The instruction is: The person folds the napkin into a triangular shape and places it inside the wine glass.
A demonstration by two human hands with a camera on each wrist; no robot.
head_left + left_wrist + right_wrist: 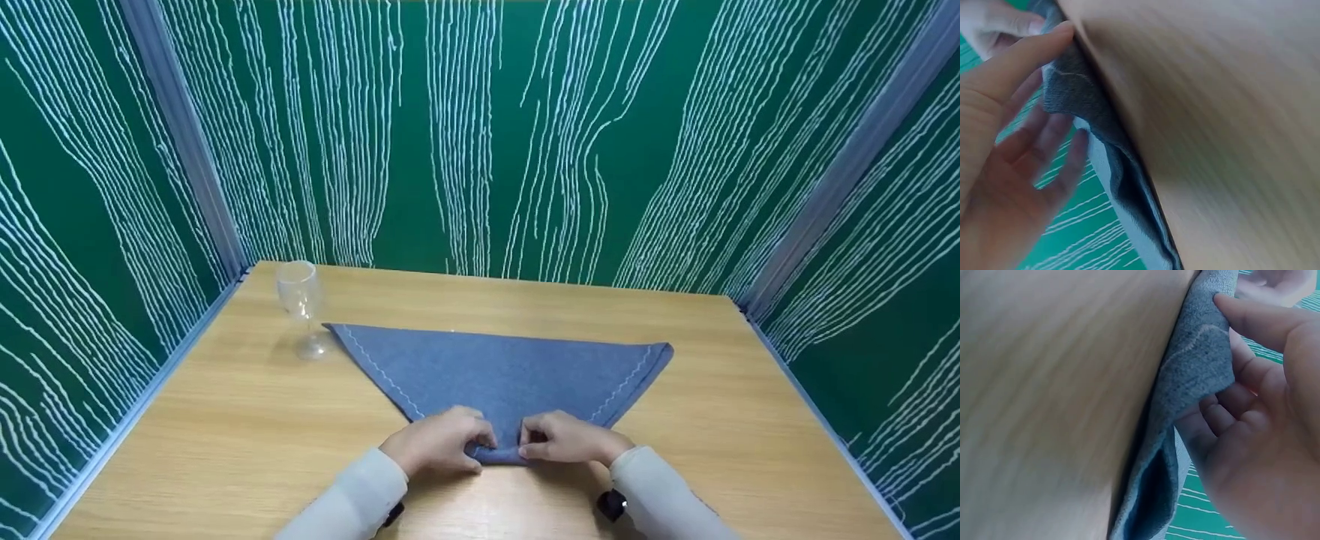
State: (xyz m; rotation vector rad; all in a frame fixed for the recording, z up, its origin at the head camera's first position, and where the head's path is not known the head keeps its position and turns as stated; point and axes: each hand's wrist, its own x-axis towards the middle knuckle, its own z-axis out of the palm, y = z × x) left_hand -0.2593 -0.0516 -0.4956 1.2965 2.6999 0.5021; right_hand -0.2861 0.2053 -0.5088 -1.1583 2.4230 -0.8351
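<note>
A blue-grey cloth with pale wavy stitching lies on the table, folded into a triangle whose long edge faces the far wall. Its near corner is turned over into a short, thick fold. My left hand pinches the left end of that fold, thumb on the near side and fingers behind. At the right end, my right hand pinches the same fold between thumb and fingers. Up close in the right wrist view, the turned-over cloth stands slightly off the wood, with a loose hollow along its edge.
A clear stemmed glass stands upright at the far left, just beside the cloth's left tip. Wood tabletop surrounds the cloth. Green walls with white wavy lines close in the back and both sides.
</note>
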